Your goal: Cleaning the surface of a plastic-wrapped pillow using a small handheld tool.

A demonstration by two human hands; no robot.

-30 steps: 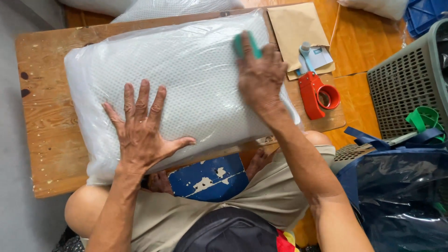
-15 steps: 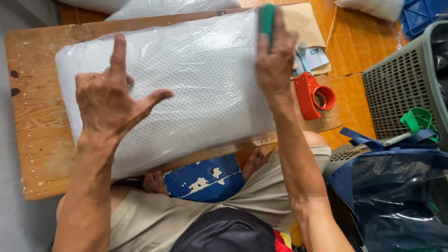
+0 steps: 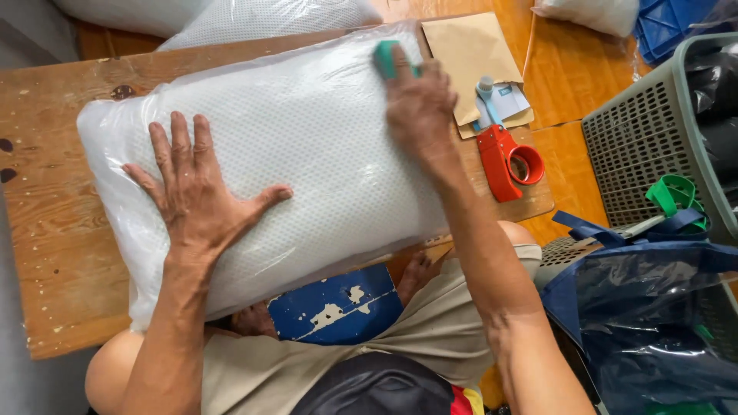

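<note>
Now left hand [image 3: 201, 196] lies flat again, fingers spread, on the pillow [image 3: 307, 154]; earlier it was lifted. Right hand [image 3: 419, 104] grips a green pad [image 3: 384, 58], lower than before.

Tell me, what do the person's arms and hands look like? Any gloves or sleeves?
No gloves and no sleeves in view. Both forearms are bare right down to the wrists. The left hand and the right hand are bare too, with veins and knuckles showing. No watch, rings or bracelets can be seen.

Right of you: red tape dispenser [image 3: 509, 160] on the wooden board [image 3: 54, 253], beside a brown envelope [image 3: 466, 58]. Grey perforated basket [image 3: 642, 146] and dark blue bag [image 3: 646, 307] further right.
</note>
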